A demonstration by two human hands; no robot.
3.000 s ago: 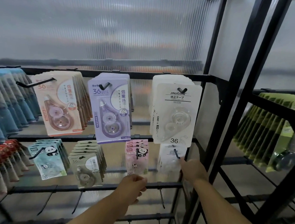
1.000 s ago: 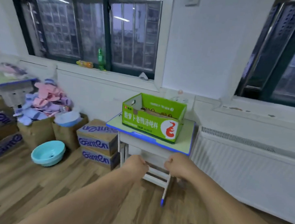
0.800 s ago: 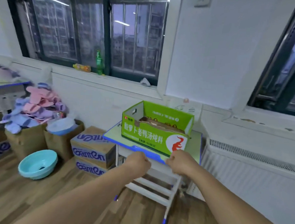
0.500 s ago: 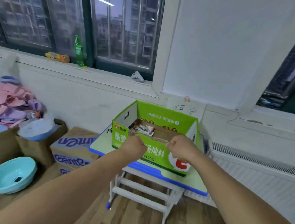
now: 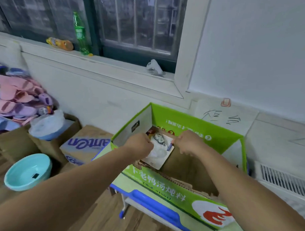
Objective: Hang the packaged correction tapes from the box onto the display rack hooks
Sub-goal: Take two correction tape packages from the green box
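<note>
Swinging off the display rack of three seconds back, the view now lands on the restock point: the blue-edged desk, and on it the green cardboard box, open at the top. Half a second ago both fists hung out in front of the box's near wall. Now they are over the rim and down inside!

Left hand is in at the box's left end, fingers curled onto the left side of a packaged correction tape, and that reads as a grasp. Right hand is clenched at the card's top right corner. Whether it actually pinches the card, I cannot tell.

The package itself lies tilted in the left end of the box, its clear blister facing up.

By my read the pick is just starting: lift it clear of the rim, then carry it back to a free hook.
</note>
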